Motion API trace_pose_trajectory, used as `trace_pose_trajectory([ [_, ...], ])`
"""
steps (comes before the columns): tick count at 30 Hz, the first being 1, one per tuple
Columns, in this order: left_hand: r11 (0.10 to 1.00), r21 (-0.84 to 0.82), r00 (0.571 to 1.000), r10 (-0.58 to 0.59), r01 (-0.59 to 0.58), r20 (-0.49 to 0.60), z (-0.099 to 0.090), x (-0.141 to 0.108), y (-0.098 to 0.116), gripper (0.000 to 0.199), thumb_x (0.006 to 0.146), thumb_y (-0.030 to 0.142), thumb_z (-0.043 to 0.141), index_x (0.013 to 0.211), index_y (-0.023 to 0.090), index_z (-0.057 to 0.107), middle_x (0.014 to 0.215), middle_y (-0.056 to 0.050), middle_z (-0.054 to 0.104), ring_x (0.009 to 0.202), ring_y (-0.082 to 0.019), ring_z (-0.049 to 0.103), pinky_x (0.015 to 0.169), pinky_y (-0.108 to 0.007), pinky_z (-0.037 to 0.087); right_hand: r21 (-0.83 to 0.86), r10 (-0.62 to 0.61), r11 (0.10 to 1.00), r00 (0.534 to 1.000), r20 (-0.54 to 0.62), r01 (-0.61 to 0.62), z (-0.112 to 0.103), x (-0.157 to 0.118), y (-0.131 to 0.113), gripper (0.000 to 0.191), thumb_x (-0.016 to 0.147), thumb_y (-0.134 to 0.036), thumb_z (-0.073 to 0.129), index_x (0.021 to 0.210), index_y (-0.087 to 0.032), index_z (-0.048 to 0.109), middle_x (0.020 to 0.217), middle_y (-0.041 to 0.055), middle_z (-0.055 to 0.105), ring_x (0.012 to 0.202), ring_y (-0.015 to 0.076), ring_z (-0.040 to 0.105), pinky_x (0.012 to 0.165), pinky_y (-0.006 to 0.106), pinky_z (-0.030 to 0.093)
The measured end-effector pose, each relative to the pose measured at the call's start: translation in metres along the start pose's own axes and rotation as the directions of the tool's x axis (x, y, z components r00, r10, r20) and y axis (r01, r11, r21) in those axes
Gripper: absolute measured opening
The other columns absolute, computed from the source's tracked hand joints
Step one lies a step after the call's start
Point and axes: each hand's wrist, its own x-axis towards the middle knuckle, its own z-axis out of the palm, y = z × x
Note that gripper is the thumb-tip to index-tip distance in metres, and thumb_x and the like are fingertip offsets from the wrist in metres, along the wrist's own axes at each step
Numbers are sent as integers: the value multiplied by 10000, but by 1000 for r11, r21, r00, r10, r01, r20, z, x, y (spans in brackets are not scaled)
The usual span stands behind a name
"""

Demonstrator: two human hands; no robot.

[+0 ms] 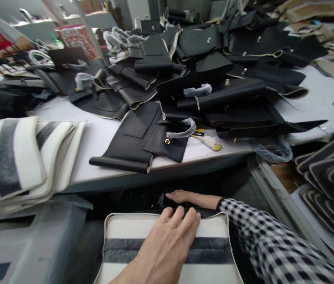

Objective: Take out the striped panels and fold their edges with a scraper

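Observation:
A white panel [167, 272] with a dark grey furry stripe lies in front of me at the bottom. My left hand [165, 244] rests over it, fingers bent at its top edge and holding it. Past that edge, my right hand [181, 196] reaches in low from the right, below the table edge. Its fingers are closed at a plastic-wrapped handle [161, 200], beside black material that is mostly in shadow. A black bag piece [131, 134] with a rolled lower edge lies on the table above, its wrapped handle [184, 132] by a gold clasp.
Many black bag pieces [228, 90] are heaped across the white table [81, 157]. Striped white panels [10, 157] are stacked at left, above a grey covered surface [54, 236]. Dark panels [329, 173] pile up at right. A yellow-handled tool [212, 142] lies near the edge. Another person's arm [21, 43] shows upper left.

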Motion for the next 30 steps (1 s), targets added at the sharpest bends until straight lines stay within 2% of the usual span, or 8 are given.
trace_pose_trajectory([
  [3, 998, -47, 998, -46, 44, -37, -8, -1, 5, 527, 857, 181, 536, 1373, 108, 465, 1337, -101, 547, 1093, -263, 495, 912, -417, 424, -97, 29, 995, 994, 103, -19, -35, -38, -35, 471, 895, -596, 565, 823, -156, 717, 785, 68, 718, 750, 209, 640, 729, 334, 511],
  [6, 986, -142, 989, -100, 85, -106, -11, -3, 4, 415, 854, 224, 573, 1265, 170, 556, 1220, -64, 593, 1076, -254, 515, 887, -410, 440, -125, 15, 992, 987, 158, 5, -53, -86, -67, 688, 934, -713, 311, 999, -163, 719, 858, 100, 741, 676, 215, 640, 602, 335, 488],
  [9, 956, -263, 974, -174, 133, -142, -12, -8, -7, 245, 814, 212, 580, 1045, 245, 655, 1159, -9, 612, 1032, -221, 562, 838, -374, 464, -172, -114, 975, 982, 153, 140, -52, -122, -86, 738, 903, -766, 289, 822, -172, 719, 805, 83, 727, 760, 234, 637, 728, 364, 493],
  [13, 854, -373, 882, -444, 363, -157, -17, -32, -41, 402, 754, 138, 561, 1121, 272, 653, 1164, -7, 632, 1063, -209, 589, 883, -346, 484, -257, -183, 940, 966, 180, 226, -40, -136, -97, 768, 858, -810, 318, 869, -172, 745, 975, 96, 742, 960, 282, 632, 918, 395, 450],
  [16, 724, -433, 810, -585, 536, 24, -22, -53, -66, 335, 739, 258, 636, 1069, 267, 686, 1123, -16, 667, 1050, -232, 622, 873, -345, 503, -317, -150, 929, 977, 149, 191, -33, -134, -103, 799, 886, -786, 284, 941, -146, 758, 998, 119, 741, 966, 288, 639, 938, 409, 437],
  [20, 595, -458, 741, -617, 660, 266, -26, -62, -82, 260, 716, 384, 653, 959, 314, 717, 982, 10, 723, 933, -244, 670, 791, -347, 520, -340, -137, 926, 985, 105, 165, -29, -134, -108, 782, 907, -759, 272, 986, -156, 763, 1018, 109, 744, 999, 282, 637, 944, 392, 432],
  [23, 609, -441, 744, -610, 660, 272, -26, -60, -83, 245, 691, 395, 663, 916, 316, 718, 936, 14, 732, 908, -255, 674, 779, -358, 522, -350, -105, 927, 990, 94, 132, -27, -137, -112, 761, 907, -757, 290, 984, -171, 770, 1018, 98, 750, 1012, 283, 641, 956, 388, 427],
  [30, 682, -473, 810, -572, 558, 131, -23, -54, -73, 246, 658, 254, 609, 876, 305, 710, 917, 25, 733, 888, -240, 677, 722, -312, 515, -396, -11, 916, 993, 115, 56, -20, -143, -119, 780, 915, -770, 237, 943, -201, 770, 938, 80, 755, 954, 280, 658, 901, 376, 451],
])
